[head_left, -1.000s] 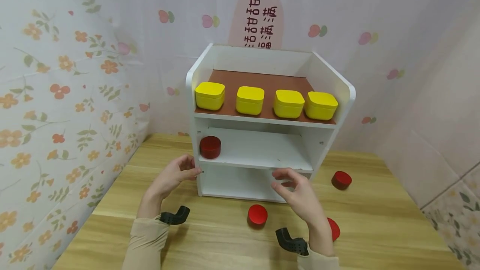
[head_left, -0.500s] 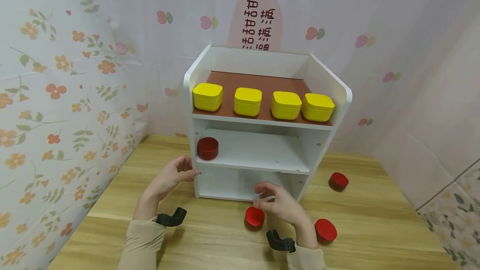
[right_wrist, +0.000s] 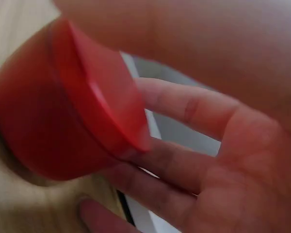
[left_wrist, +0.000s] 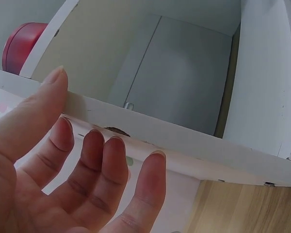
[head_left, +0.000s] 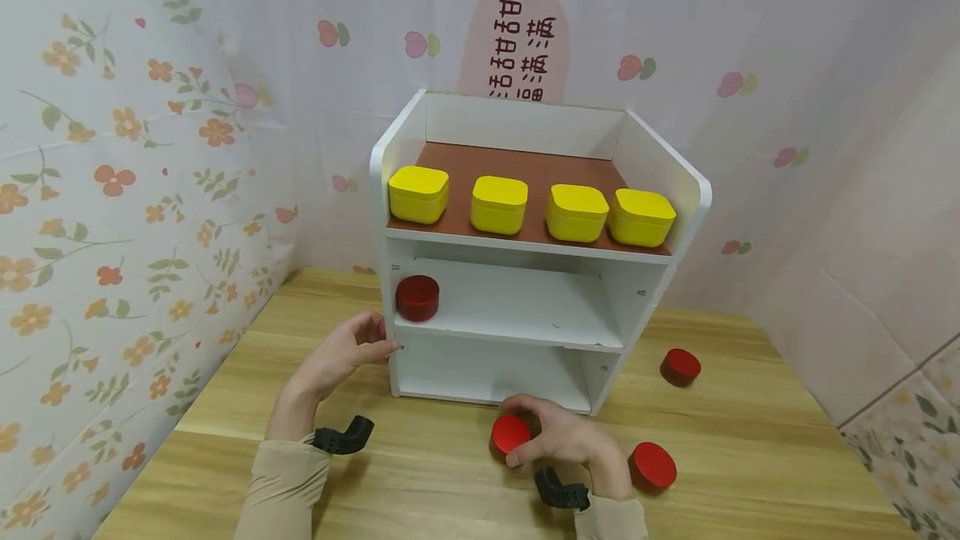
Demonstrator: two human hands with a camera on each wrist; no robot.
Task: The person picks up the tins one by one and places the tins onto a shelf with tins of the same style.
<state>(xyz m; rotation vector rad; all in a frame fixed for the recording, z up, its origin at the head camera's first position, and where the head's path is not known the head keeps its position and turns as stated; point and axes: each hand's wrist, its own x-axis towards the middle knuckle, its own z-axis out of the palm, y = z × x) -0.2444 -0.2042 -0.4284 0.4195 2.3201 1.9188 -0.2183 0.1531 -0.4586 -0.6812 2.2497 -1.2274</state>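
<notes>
A round red lidded box [head_left: 510, 435] stands on the wooden table before a white shelf unit [head_left: 517, 340]. Around its right side my right hand [head_left: 562, 433] curls, thumb on the near side and fingers on the far side. Close up in the right wrist view, the same red box [right_wrist: 63, 107] shows a seam under its lid, with the thumb partly out of view. My left hand [head_left: 345, 352] rests at the unit's left side panel with relaxed fingers. In the left wrist view, the left thumb [left_wrist: 53, 92] lies over the panel's edge; the other fingertips are by its outer face.
Another red box [head_left: 417, 298] sits at the left end of the middle shelf. Several yellow boxes [head_left: 498, 205] line the brown top shelf. Two more red boxes are on the table: one at front right [head_left: 652, 467], one farther back [head_left: 681, 367]. A patterned curtain [head_left: 300, 107] hangs behind.
My right hand has come down and left from in front of the lower shelf and closed around the red box on the table. The left hand has stayed at the side panel.
</notes>
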